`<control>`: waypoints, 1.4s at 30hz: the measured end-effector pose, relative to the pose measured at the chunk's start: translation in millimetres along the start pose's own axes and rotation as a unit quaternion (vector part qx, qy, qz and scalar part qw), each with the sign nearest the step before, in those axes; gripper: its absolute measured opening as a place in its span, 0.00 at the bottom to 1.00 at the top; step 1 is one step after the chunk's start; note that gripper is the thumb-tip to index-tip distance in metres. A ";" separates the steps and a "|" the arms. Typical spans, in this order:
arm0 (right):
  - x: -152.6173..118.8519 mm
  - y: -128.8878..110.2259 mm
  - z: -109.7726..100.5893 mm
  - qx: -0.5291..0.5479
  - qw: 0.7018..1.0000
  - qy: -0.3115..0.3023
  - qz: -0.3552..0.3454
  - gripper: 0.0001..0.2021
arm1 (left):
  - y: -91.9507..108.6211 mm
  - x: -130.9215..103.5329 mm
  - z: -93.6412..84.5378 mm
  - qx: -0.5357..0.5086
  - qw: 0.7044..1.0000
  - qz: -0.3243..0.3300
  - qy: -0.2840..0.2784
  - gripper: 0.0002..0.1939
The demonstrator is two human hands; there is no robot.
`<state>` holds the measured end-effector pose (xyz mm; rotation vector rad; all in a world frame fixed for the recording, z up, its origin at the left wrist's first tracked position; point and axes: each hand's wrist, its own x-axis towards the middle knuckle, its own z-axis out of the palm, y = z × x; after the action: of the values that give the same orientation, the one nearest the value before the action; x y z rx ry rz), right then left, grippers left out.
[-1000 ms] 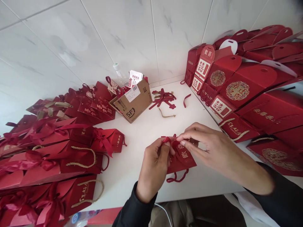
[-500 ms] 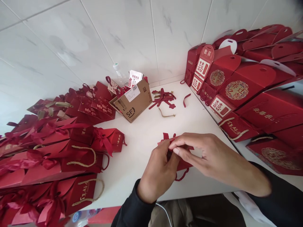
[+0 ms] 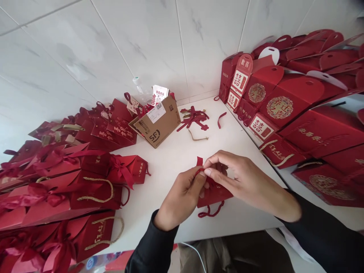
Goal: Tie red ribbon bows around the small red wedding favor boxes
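Observation:
A small red gift box (image 3: 213, 197) sits on the white table in front of me, partly covered by my hands. Its twisted red cord handle (image 3: 212, 214) hangs out at the near side. My left hand (image 3: 180, 195) pinches a red ribbon (image 3: 200, 161) between thumb and fingers above the box; one flat end sticks up. Thumb and fingertips of my right hand (image 3: 246, 176) close on the same ribbon, meeting the left thumb. The fingers hide much of the ribbon and the box top.
Rows of red gift boxes with bows (image 3: 95, 189) fill the left side. Red boxes (image 3: 280, 108) are stacked on the right. Against the wall stand a cardboard carton (image 3: 159, 129) and a plastic bottle (image 3: 138, 86). Red straps (image 3: 195, 118) and a tan cord (image 3: 198, 139) lie ahead.
Both hands have shifted slightly left, and the fingertips have come together at the ribbon. More of the box front and its cord handle now shows beneath them.

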<state>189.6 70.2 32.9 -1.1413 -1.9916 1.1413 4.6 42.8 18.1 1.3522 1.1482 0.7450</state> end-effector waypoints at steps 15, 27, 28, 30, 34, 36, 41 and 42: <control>-14.6 13.8 1.8 -0.048 0.997 -0.016 -0.064 0.07 | -2.7 2.3 -0.8 -0.192 0.978 -0.079 0.033 0.21; -9.0 14.9 1.2 0.008 0.998 -0.055 0.009 0.18 | 0.2 -0.2 4.7 -0.180 0.980 -0.057 0.057 0.14; -7.8 15.2 1.2 0.014 0.998 -0.054 0.013 0.17 | -0.4 -0.5 5.5 -0.168 0.983 -0.049 0.061 0.13; -6.2 16.4 1.2 0.014 0.999 -0.048 0.020 0.15 | -1.6 -1.3 7.5 -0.133 0.988 -0.035 0.076 0.12; -4.9 20.0 2.3 -0.015 0.999 -0.042 0.003 0.13 | -3.1 -2.7 11.0 -0.092 0.990 -0.022 0.101 0.12; -4.2 21.0 3.1 -0.025 0.998 -0.056 -0.008 0.09 | -3.0 -3.2 11.8 -0.083 0.990 -0.025 0.108 0.13; -2.9 19.5 3.4 -0.039 0.998 -0.053 -0.007 0.07 | -3.0 -5.4 12.7 -0.026 0.991 -0.012 0.128 0.13; -2.9 18.6 3.4 -0.041 0.998 -0.051 -0.002 0.07 | -3.3 -5.7 13.6 -0.006 0.991 -0.010 0.135 0.13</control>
<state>195.6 71.4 14.7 -1.1396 -2.1345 1.1468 14.7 32.3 14.0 1.2528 1.3643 0.9399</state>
